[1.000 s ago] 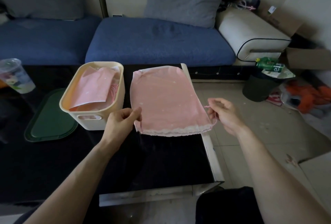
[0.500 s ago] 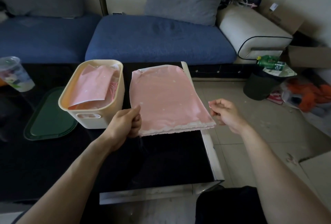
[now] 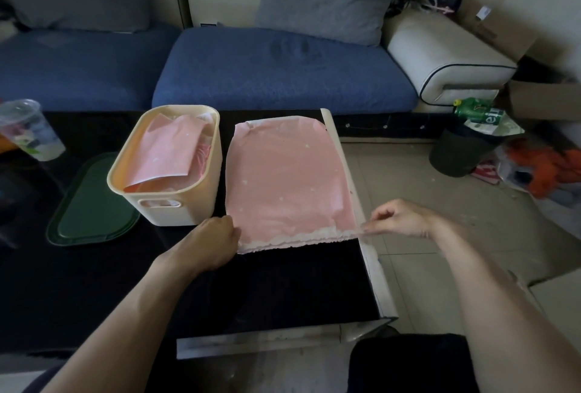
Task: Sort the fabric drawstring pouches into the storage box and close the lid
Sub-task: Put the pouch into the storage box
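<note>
Blue sofa cushions are running along the back of a dim living room, and in front of them a black glossy counter (image 3: 283, 285) is carrying the work. On it the left hand (image 3: 210, 243) is curling its fingers over the near left corner of the flat pink drawstring pouch with a white lace hem (image 3: 287, 185), pinching the cloth. The right hand (image 3: 401, 218) is pinching something thin at the pouch's near right corner, probably the drawstring, though blur is hiding the detail. The pouch is lying spread on the counter, just right of the cream plastic storage box (image 3: 176, 200), which is already holding folded pink pouches. The dark green oval lid (image 3: 91, 204) is lying on the counter left of the box. Judging by this, smoothing is under way; folding the pouch small enough for the box should come next.
</note>
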A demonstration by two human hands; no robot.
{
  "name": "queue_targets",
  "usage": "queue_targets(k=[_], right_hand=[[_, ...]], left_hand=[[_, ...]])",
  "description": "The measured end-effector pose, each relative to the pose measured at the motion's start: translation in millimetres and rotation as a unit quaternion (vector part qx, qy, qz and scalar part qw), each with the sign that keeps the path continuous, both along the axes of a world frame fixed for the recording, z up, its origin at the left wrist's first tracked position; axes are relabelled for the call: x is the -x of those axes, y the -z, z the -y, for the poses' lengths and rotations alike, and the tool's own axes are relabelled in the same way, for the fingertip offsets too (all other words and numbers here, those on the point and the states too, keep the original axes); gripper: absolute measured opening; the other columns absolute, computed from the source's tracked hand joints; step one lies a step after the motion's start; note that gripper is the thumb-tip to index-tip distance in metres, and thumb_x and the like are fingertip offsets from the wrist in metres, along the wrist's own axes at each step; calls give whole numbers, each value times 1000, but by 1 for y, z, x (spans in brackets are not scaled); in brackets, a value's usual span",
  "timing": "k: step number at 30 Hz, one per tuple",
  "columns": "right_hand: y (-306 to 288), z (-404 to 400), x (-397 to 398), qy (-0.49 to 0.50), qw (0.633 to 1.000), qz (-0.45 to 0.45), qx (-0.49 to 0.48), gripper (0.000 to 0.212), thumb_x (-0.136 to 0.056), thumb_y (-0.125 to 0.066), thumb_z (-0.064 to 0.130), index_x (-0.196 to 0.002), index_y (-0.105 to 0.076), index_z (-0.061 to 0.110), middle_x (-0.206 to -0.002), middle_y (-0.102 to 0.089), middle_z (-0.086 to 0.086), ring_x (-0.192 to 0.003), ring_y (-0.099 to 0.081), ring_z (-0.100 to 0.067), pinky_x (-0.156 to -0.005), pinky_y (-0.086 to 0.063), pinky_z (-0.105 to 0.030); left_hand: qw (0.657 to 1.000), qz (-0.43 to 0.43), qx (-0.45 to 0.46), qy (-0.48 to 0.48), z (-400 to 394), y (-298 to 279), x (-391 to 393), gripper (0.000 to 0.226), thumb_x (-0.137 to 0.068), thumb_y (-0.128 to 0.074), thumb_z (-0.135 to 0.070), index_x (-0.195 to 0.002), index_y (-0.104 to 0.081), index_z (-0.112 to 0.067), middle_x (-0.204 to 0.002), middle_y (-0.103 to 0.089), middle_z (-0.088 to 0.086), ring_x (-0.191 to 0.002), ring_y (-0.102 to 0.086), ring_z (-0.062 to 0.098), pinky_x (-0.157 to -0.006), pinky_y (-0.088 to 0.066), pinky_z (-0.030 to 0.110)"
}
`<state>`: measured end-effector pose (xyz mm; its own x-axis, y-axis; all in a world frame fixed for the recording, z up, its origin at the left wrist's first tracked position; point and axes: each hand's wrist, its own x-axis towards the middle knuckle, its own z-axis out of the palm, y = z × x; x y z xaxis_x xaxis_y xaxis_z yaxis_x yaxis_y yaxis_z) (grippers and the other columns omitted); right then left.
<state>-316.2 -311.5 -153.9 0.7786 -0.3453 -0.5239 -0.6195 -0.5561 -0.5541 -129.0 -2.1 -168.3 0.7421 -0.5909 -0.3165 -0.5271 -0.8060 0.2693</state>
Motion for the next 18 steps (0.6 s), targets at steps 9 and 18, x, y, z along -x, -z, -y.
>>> queue_targets(k=[9, 18], right_hand=[[0, -8, -9, 97, 989, 111, 1, 69, -65, -71, 78, -55, -27, 26, -50, -24, 9, -45, -21, -11, -57, -25, -29], [23, 10, -6, 272, 932, 223, -84, 51, -86, -76, 26, -59, -33, 21, -54, -32, 9, -61, -38, -14, -78, -38, -31]], left_hand=[[999, -39, 35, -3, 0, -10, -4, 49, -96, -49, -54, -75, -63, -12, -77, -63, 4, -78, -64, 24, -72, -49, 32], [996, -71, 57, -8, 1, -17, -8, 52, -94, -54, -56, -78, -66, -8, -73, -68, 7, -71, -66, 22, -73, -53, 35]])
